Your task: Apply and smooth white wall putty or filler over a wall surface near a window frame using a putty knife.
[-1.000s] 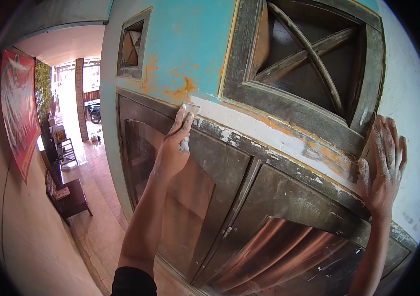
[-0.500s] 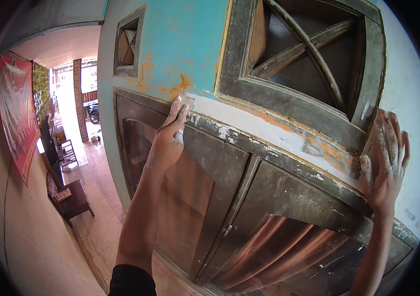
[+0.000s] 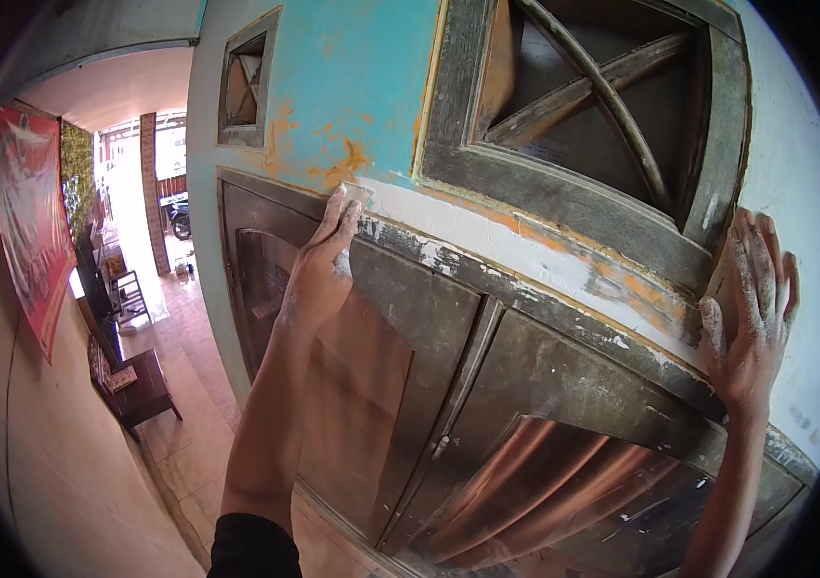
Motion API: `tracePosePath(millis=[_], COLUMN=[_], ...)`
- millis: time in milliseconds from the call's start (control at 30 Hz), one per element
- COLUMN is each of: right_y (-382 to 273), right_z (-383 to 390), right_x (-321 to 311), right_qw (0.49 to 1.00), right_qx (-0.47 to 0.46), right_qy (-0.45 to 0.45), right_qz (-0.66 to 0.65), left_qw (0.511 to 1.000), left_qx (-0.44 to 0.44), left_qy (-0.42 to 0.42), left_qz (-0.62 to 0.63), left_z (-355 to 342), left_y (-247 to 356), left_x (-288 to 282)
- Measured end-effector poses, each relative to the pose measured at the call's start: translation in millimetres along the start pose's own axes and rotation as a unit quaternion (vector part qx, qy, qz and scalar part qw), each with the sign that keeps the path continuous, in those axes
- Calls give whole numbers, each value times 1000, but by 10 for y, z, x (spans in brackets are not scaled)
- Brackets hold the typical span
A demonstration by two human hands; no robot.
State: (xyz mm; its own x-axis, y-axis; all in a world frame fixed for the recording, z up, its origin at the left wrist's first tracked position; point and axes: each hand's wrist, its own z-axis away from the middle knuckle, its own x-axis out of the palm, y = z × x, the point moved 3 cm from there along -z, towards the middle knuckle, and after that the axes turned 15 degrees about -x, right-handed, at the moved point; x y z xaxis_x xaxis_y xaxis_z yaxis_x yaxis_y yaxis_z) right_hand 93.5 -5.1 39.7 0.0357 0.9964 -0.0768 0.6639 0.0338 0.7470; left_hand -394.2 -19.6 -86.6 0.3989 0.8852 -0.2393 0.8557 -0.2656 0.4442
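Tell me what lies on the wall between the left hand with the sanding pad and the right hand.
In the head view, between the left hand pressing a small sanding pad and the right hand runs a sanded white strip of wall, flecked orange, under the grey wooden vent frame.

I am seeing a turquoise wall [image 3: 362,87] flecked with orange where the paint is flaking, and a white band [image 3: 525,246] below it streaked orange too. The window frames [image 3: 564,183] are showing weathered grey-brown wood, and the panes [image 3: 535,491] are reflecting a coppery tint. My left hand [image 3: 318,265] is pressing a pale grey scrap of sandpaper [image 3: 357,193], and my right hand [image 3: 752,308] is looking dusted white. A red banner [image 3: 29,231] is hanging over the cream side wall [image 3: 34,453], and the floor tiles [image 3: 193,424] are showing pale beige.
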Motion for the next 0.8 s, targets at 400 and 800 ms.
tracePosePath(millis=[400,800], right_y=[10,33], right_z=[-1,-12], right_x=[-32,-136], right_qw=[1000,1000], right_qx=[1,-3], right_qy=[-7,-17], right_qz=[2,16], left_qw=[1000,1000], left_qx=[19,-9], left_qy=[12,3], left_qz=[11,27], left_z=[-19,-55], left_y=[-37,-14], left_x=[7,85])
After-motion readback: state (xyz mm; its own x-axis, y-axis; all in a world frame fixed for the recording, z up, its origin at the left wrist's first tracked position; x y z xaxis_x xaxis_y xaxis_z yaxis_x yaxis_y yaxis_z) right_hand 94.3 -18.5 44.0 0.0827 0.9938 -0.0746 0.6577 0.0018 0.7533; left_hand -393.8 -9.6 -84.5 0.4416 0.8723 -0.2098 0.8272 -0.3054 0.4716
